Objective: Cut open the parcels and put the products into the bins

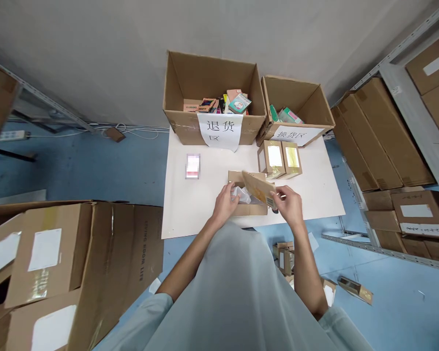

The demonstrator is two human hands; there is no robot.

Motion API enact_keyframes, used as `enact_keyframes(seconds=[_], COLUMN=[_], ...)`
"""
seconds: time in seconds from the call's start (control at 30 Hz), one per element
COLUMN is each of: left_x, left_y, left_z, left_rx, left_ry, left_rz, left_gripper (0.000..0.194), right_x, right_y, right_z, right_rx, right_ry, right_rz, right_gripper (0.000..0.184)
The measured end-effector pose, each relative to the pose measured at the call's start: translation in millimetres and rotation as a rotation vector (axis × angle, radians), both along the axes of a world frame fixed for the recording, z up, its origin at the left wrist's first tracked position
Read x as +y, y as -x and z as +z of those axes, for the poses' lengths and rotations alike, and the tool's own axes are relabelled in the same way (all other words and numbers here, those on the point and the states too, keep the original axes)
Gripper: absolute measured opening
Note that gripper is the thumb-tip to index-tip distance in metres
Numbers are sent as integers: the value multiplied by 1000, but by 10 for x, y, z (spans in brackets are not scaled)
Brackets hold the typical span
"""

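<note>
An opened cardboard box [249, 209] lies at the near edge of the white table, with crumpled clear plastic wrap [243, 195] inside. My left hand [225, 202] is at the box's left side, its fingers closed on the plastic wrap. Pinched in my right hand [288, 204] is a flat tan package [258, 186] with a barcode and an orange print, held tilted above the box. A small dark thing shows under my right fingers; its kind is unclear.
Two open cartons, one large [183, 127] and one smaller [320, 122], stand at the back with small boxed goods inside and paper signs in front. Two taped boxes [280, 161] sit right of centre. A blurred label [192, 166] lies left. Shelves flank the right; a big carton [128, 253] stands left.
</note>
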State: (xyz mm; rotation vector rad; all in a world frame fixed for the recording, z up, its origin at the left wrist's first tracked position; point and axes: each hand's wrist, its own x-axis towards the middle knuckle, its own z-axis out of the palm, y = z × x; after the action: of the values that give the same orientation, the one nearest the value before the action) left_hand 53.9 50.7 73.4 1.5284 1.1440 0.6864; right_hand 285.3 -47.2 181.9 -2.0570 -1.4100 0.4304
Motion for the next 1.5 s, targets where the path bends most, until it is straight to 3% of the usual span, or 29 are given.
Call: enact_keyframes(seconds=[0.13,0.23,0.4,0.57,0.67,0.77,0.83,0.97,1.07,1.17,1.27,1.33,1.43,1.5], left_x=[113,206,343,375,344,312,293,229,147,61,30,61,161,218], left_y=[-1,3,23,-12,-74,-170,-252,-437,-583,-735,-837,-826,-683,-565], left_z=[261,501,786,878,883,862,843,838,874,927,962,955,885,825], left_rx=[-242,-470,-647,-637,-659,-640,-580,-476,-418,-376,-382,-353,-193,-148], left_ry=[310,515,580,519,475,401,336,226,172,137,91,25,-80,-22], left_rz=[4,-79,-140,-108,-16,76,120,205,236,255,190,154,279,321], left_gripper=[47,57,61,58,60,61,58,47,40,35,36,43,56,63], right_x=[-157,-203,-195,-187,-193,-176,-138,-6,93,167,226,253,250,222], right_y=[142,316,488,484,434,414,451,634,732,670,438,229,-85,-265], right_z=[385,480,305,41,-95,-155,-148,-104,-117,-164,-207,-217,-197,-169], right_rx=[257,460,836,941,854,542,333,75,-80,-104,84,380,843,1007], right_ry=[-253,-360,-443,-420,-304,-258,-256,-122,-6,28,-23,-58,-66,-45], right_rz=[-191,-299,-431,-468,-456,-498,-420,-114,-85,-114,-148,-136,-98,-95], right_gripper=[34,44,57,62,60,67,71,52,43,40,36,39,53,59])
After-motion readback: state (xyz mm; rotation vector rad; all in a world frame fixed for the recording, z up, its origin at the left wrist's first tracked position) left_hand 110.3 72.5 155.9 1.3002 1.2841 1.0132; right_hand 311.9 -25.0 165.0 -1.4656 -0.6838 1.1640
